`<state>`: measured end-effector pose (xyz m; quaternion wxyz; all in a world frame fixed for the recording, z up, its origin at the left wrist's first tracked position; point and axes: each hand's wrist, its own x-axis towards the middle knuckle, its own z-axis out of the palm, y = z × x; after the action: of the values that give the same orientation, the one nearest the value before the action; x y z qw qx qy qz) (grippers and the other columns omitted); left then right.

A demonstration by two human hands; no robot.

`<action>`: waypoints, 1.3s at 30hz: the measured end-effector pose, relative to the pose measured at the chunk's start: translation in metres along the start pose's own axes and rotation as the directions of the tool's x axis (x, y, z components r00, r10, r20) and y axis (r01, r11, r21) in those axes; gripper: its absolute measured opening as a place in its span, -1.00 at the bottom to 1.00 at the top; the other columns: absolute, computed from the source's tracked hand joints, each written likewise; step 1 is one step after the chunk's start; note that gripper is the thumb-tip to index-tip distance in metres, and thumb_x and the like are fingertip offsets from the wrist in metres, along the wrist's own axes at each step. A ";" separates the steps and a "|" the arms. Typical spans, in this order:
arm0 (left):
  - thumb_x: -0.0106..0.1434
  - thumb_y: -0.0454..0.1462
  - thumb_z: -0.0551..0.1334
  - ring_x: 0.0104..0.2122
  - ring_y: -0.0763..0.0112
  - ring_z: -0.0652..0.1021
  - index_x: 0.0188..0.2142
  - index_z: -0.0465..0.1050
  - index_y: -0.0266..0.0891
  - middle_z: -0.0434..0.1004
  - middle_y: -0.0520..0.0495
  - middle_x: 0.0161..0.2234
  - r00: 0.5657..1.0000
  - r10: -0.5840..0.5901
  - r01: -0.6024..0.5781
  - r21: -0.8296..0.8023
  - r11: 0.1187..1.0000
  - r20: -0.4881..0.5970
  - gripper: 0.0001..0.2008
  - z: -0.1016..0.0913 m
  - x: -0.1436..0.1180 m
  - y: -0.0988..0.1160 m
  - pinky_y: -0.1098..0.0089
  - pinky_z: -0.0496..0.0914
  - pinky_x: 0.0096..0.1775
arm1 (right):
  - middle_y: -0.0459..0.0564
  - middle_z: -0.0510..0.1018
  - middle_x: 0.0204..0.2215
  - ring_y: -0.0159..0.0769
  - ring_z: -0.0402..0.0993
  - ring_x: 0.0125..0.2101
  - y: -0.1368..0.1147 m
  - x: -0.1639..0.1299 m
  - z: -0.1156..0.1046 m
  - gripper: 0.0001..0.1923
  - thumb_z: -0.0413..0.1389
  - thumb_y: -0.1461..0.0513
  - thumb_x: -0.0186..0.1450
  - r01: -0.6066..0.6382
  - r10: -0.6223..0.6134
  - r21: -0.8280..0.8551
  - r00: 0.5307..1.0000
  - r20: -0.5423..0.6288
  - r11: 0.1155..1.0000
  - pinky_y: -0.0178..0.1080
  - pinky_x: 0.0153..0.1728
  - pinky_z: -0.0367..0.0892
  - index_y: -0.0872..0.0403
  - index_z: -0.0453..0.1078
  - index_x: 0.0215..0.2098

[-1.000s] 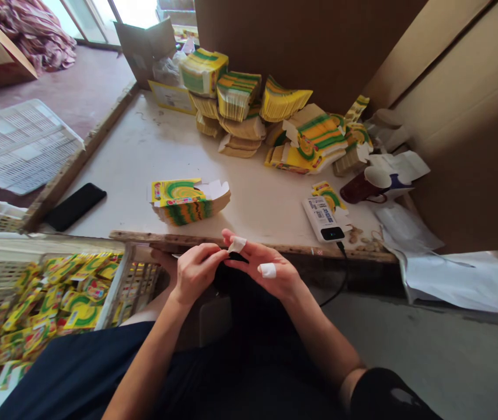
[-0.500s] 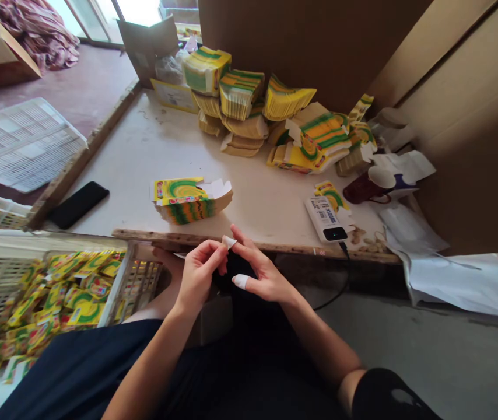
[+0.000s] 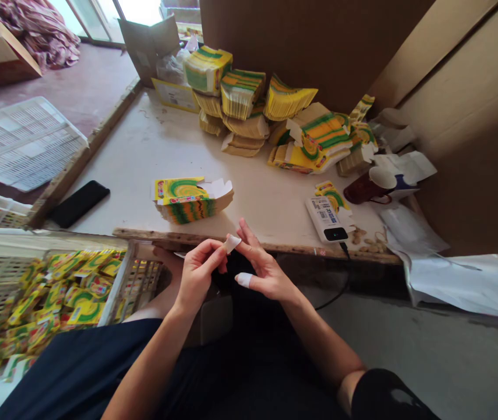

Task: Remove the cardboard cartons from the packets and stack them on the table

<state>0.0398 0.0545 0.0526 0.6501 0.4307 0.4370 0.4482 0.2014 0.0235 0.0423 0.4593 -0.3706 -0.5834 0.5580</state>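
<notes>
Both my hands are held together just in front of the table's wooden front edge (image 3: 179, 238), above my lap. My left hand (image 3: 197, 273) pinches a white finger tape (image 3: 232, 242) wrapped on the index fingertip of my right hand (image 3: 263, 271). The right hand's fingers are spread and hold nothing; its thumb carries a second white wrap (image 3: 244, 280). Nearest on the table is a small stack of flat yellow-green cartons (image 3: 190, 201), lying apart from both hands.
Big piles of the same flat cartons (image 3: 249, 102) fill the table's back. A black phone (image 3: 78, 203) lies left; a white power bank (image 3: 326, 219) with cable and a dark mug (image 3: 365, 186) right. A white basket (image 3: 113, 303) of folded boxes stands at my lower left. Cardboard sheets (image 3: 463, 134) wall the right.
My right hand has turned from lying flat to pointing up toward the table edge, thumb now below. The left hand's pinch stays at the index fingertip's white tape.
</notes>
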 end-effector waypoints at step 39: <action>0.12 -0.11 0.33 -0.53 0.40 0.47 -0.49 0.63 -0.14 0.54 -0.05 -0.56 0.927 0.365 -0.375 0.163 0.912 0.090 -0.81 -0.027 0.017 -0.008 0.40 0.35 -0.45 | 0.06 0.57 -0.05 -0.08 0.26 0.17 -0.008 0.008 0.032 -0.49 0.07 -0.14 0.16 -0.413 0.408 0.879 0.864 0.294 0.240 0.08 0.20 0.10 0.05 0.51 -0.18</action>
<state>0.0197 0.0733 0.0358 0.5248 0.5746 0.3667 0.5098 0.1689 0.0205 0.0528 0.4221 -0.1863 -0.0520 0.8857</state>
